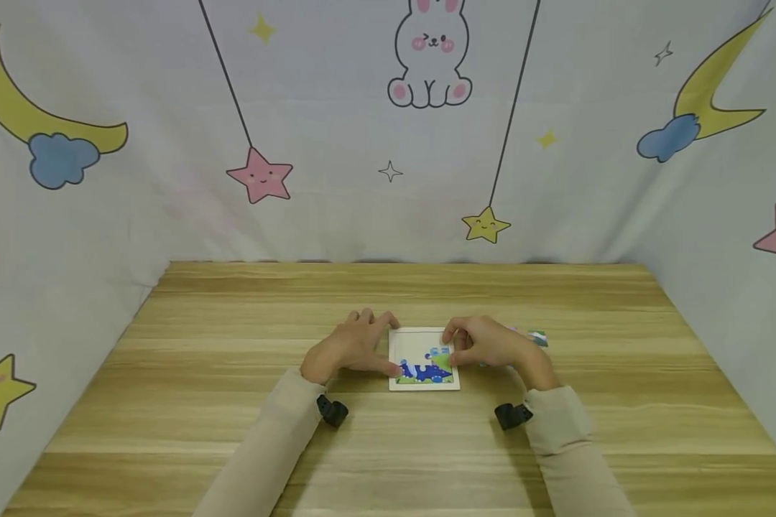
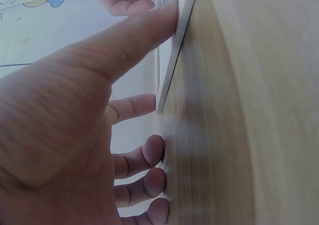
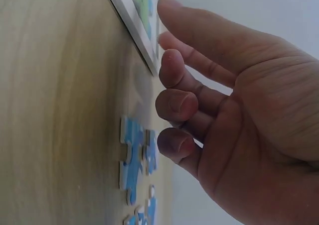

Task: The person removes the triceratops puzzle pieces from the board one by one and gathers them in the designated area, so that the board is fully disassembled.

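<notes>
A square white puzzle tray (image 1: 423, 388) lies flat on the table, joined dinosaur puzzle pieces (image 1: 420, 373) filling its lower part and right side. My left hand (image 1: 352, 347) is spread at its left edge: the thumb rests on the lower left rim and the index fingertip is at the upper left corner, while the other fingertips touch the table. My right hand (image 1: 488, 341) is over the right rim, thumb and index fingertips apart beside a green and blue puzzle piece (image 1: 441, 359). Its other fingers curl loosely, and no piece shows between them in the right wrist view.
Loose blue puzzle pieces (image 3: 132, 150) lie on the table to the right of the tray, partly hidden by my right hand in the head view. One loose piece (image 1: 538, 337) shows beyond that wrist. A printed cloth (image 1: 336, 215) hangs behind the wooden table (image 1: 420, 459).
</notes>
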The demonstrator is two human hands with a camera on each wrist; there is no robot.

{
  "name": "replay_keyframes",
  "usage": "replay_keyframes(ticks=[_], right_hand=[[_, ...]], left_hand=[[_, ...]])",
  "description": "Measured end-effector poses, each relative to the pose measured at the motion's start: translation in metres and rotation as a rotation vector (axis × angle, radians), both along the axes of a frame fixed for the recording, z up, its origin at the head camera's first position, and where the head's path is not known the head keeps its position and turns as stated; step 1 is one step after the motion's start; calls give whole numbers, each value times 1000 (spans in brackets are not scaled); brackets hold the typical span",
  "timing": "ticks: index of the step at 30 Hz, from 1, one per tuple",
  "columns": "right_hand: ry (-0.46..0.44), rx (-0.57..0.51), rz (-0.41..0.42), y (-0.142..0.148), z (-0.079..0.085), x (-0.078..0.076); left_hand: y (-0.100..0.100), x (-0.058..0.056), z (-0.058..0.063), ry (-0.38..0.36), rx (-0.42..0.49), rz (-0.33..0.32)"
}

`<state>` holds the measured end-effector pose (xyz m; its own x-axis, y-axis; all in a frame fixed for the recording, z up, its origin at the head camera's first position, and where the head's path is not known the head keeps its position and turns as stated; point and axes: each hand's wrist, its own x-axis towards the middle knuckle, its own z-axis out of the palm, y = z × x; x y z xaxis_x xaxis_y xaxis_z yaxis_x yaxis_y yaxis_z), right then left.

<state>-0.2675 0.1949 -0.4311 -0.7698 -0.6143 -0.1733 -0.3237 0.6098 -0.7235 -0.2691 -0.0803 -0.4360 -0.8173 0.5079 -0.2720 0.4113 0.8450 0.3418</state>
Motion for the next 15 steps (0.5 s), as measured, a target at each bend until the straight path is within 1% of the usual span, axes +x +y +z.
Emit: replay_keyframes(ticks=[3, 9, 15], right_hand=[[-27, 27, -4, -5, -1, 2], [-43, 80, -27, -11, -2, 5], [13, 111, -29, -15, -2, 4]], left_hand=[[0, 0, -1, 1, 6, -2], [0, 0, -1, 4, -5, -3], [0, -1, -1, 7, -9, 1]])
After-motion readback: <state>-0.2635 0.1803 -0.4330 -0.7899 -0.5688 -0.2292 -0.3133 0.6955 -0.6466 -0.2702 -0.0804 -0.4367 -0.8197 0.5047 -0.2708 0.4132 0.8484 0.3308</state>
